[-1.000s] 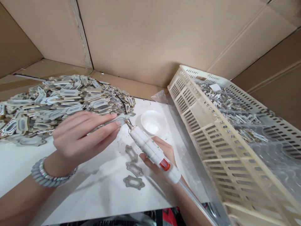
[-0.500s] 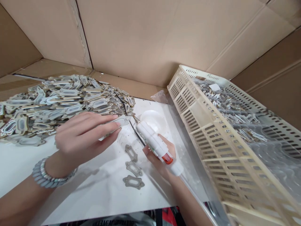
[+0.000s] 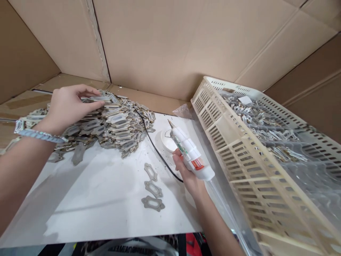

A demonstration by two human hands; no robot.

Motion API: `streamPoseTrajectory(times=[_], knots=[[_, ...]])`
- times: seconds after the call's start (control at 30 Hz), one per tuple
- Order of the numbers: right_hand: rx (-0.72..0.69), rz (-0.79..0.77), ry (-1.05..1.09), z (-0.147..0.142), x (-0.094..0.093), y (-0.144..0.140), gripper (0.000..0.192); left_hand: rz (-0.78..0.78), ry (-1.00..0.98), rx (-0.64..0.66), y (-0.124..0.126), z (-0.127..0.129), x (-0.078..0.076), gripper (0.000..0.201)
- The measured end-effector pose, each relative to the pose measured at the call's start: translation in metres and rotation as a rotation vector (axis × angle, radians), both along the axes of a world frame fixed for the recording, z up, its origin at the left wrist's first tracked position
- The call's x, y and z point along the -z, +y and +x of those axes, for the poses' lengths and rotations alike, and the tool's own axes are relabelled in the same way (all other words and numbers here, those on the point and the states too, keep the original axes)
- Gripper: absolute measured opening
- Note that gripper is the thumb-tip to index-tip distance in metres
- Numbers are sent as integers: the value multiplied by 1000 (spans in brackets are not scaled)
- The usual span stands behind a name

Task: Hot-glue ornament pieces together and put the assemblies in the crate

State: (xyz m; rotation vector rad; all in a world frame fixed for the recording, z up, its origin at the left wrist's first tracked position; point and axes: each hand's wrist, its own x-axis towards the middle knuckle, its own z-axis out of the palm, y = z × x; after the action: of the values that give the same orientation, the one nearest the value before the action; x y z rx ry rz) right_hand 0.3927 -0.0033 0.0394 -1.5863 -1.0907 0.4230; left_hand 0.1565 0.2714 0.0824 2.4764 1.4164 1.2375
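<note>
My left hand (image 3: 73,103) reaches over the left heap, thumb and fingertips pinched on a flat grey plate (image 3: 97,99) at its top. Beneath and around it spreads a heap of grey, frame-shaped plates (image 3: 117,119). My right hand (image 3: 188,174) is wrapped round a white handheld tool (image 3: 186,145) with an orange-red patch and a pointed brass tip. That tip points up and away to the left, touching nothing. Several centimetres left of this hand, three loose frame-shaped plates (image 3: 153,189) lie in a column on the white tabletop (image 3: 106,202).
A shallow white dish (image 3: 166,142) sits behind the tool. From the heap a black cable (image 3: 160,154) runs toward my right hand. Along the right stands a cream slotted crate (image 3: 234,149) holding clear trays of small metal parts (image 3: 261,117). Cardboard walls (image 3: 160,46) enclose the back.
My left hand has moved from the tool's tip up and left onto the heap. The tool has drawn back slightly to the right, and its tip now points higher.
</note>
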Motion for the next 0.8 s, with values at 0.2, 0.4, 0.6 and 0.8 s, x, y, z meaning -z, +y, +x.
streamPoseTrajectory(times=[0.2, 0.4, 0.6, 0.8], knots=[[-18, -10, 5, 1, 2, 1, 29, 61, 30, 99, 25, 1, -6, 55], [4, -37, 54, 2, -2, 0, 23, 93, 67, 432, -21, 9, -18, 44], [-9, -3, 60, 0, 0, 0, 22, -176, 424, 1045, -119, 45, 5, 17], [1, -49, 59, 4, -1, 2, 31, -214, 557, 1047, -142, 60, 54, 43]])
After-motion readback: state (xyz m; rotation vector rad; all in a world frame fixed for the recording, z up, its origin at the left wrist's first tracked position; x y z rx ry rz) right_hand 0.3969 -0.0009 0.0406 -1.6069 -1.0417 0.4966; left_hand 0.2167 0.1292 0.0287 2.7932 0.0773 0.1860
